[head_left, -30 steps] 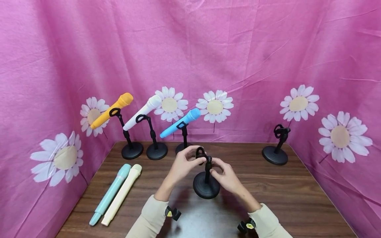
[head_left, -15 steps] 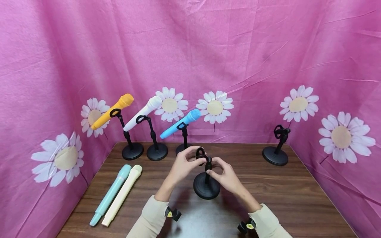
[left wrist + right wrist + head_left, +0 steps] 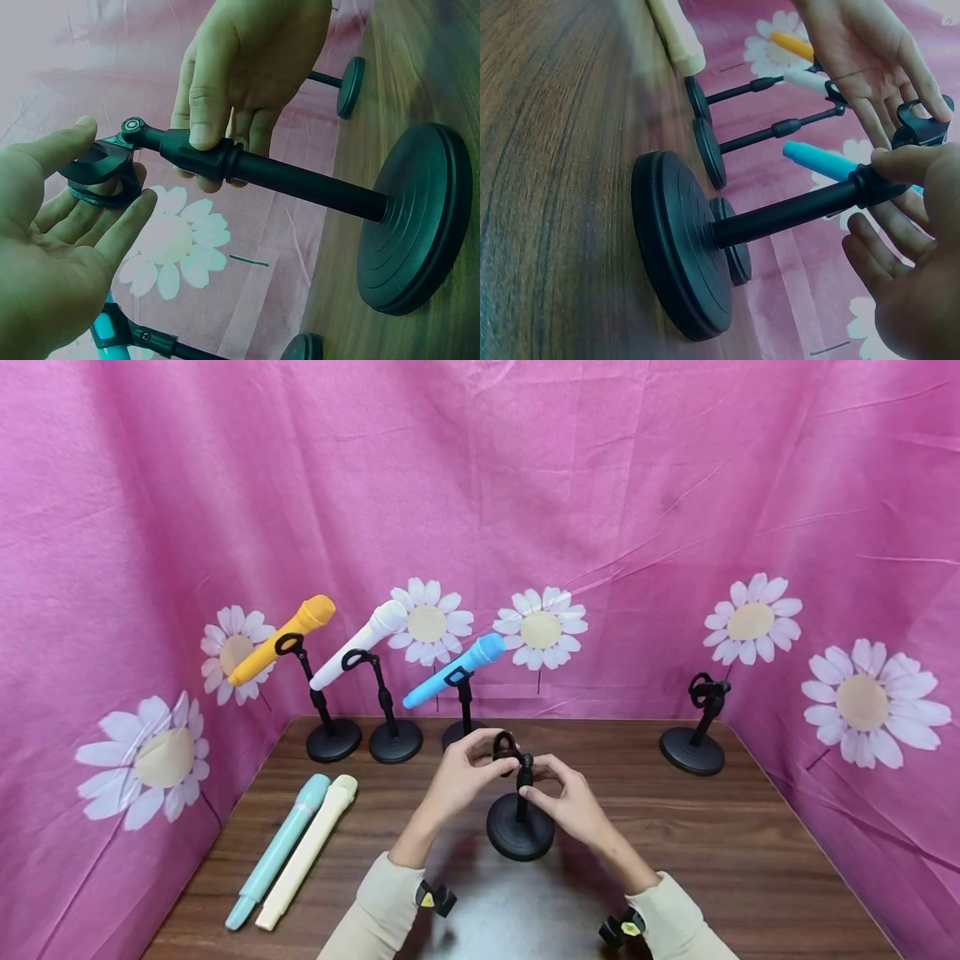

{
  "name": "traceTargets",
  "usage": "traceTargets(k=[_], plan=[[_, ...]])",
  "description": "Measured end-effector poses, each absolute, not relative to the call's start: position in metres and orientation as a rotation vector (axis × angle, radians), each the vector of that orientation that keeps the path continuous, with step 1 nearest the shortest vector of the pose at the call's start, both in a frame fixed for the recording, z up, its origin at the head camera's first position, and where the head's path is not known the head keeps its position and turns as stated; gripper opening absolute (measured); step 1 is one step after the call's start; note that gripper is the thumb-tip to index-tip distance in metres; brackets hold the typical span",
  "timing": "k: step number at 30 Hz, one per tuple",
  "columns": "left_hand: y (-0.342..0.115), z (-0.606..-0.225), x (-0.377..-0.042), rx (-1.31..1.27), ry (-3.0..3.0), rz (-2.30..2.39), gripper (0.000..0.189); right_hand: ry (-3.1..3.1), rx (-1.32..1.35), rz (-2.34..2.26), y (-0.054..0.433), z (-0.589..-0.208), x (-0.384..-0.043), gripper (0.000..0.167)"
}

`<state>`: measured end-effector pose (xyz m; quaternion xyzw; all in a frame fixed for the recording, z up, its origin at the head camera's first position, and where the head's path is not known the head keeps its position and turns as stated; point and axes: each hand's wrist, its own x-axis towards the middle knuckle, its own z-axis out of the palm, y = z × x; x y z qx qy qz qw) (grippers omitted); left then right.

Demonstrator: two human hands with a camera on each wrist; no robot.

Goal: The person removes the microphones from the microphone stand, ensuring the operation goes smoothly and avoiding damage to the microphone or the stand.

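Note:
A black desktop microphone stand (image 3: pixel 521 827) stands upright on the wooden table, between both hands. My left hand (image 3: pixel 467 770) holds the clip (image 3: pixel 101 174) at its top, thumb on one side and fingers on the other. With thumb and fingers, my right hand (image 3: pixel 567 799) pinches the collar (image 3: pixel 196 154) on the pole just below the joint. The clip has no microphone in it. In the right wrist view the round base (image 3: pixel 681 244) rests flat on the table.
Behind, to the left, three stands hold an orange microphone (image 3: pixel 283 640), a white microphone (image 3: pixel 360 643) and a blue microphone (image 3: pixel 455 671). A turquoise microphone (image 3: pixel 279 847) and a cream microphone (image 3: pixel 307 852) lie at left. Another stand (image 3: pixel 693 750) is back right, near the pink curtain (image 3: pixel 600 485).
My right thumb has shifted slightly left onto the collar of the pole. The left hand and the stand keep their place.

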<state>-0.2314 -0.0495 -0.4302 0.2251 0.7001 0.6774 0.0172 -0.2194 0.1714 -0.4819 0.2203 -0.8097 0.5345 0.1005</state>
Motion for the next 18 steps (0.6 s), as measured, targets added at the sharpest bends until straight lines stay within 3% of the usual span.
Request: traceTargets(k=[5,12,18], plan=[[-0.0486,-0.431,-0.2327,0.707,2.184,2.107,0.037,-2.391,0.703,1.61,0.173,-0.4818,-0.2191,0.037],[-0.0483,-0.4317,-0.2326,0.7,2.197,2.096,0.037,-2.371,0.569,1.513,0.1697,-0.4828,-0.2209,0.029],[-0.0487,-0.4321,-0.2323,0.695,2.201,2.093,0.037,-2.418,0.571,1.583,0.168,-0.4835,-0.2224,0.035]])
